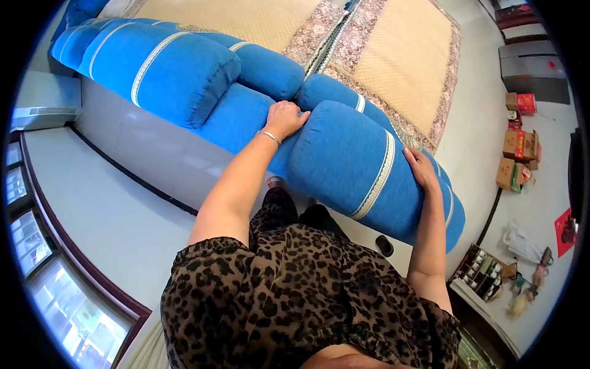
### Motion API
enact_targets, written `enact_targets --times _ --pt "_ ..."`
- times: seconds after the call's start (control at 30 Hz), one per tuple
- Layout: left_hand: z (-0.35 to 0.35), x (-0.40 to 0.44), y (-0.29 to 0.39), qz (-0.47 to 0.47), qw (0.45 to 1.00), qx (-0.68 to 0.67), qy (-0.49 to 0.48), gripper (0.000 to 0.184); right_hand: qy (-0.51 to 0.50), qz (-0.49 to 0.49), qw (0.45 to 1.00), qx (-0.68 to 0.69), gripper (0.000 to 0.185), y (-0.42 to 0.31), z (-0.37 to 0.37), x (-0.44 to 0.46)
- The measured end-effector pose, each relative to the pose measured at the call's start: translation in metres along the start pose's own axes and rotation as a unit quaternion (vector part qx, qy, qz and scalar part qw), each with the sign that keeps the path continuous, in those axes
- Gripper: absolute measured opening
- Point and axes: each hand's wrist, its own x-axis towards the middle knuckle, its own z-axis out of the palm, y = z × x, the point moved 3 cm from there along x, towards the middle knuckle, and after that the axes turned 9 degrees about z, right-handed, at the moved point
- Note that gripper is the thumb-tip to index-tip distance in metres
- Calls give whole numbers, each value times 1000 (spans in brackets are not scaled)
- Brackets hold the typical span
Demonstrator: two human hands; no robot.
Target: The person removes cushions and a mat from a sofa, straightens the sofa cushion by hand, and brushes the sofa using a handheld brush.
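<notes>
Cushion [344,157]: plump and blue, lying at the near right of the blue row, with a white band [380,178] running across it; we find it just in front of the body, between the two forearms.
Left hand [285,117]: at the cushion's far left corner, knuckles up, fingers bent downward, thumb towards the cushion; whether the fingertips pinch any cloth, we cannot tell.
Right hand [420,167]: laid over the cushion's right part, just right of the band, fingers extended side by side; we see nothing pinched.
Blue seat [236,114]: a flat stretch reaching left from the left hand.
Left cushion [178,67]: beyond that stretch on the left, banded in white too, well apart from both hands.
Far cushions [267,69]: behind the row's near ones; the gap between two of them opens just beyond the left hand.
Step in hand: we judge it to be straightening or settling the cushion, though one view cannot separate settling from lifting.
Next move: it calls, we think, for both hands working together, the left guiding the corner while the right steadies the far side, keeping the band straight.
</notes>
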Motion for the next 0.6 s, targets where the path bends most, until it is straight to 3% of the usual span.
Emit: enact_targets --times 0.4,0.53,0.6 --pt "-11 0 9 15 1000 -3 17 42 70 -21 997 35 50 -6 0 -6" --pt "-8 0 4 36 999 -14 0 39 61 -37 997 40 48 -6 -3 -6" --pt "-15 4 4 21 999 -12 -21 41 -3 -11 998 67 50 -4 9 11"
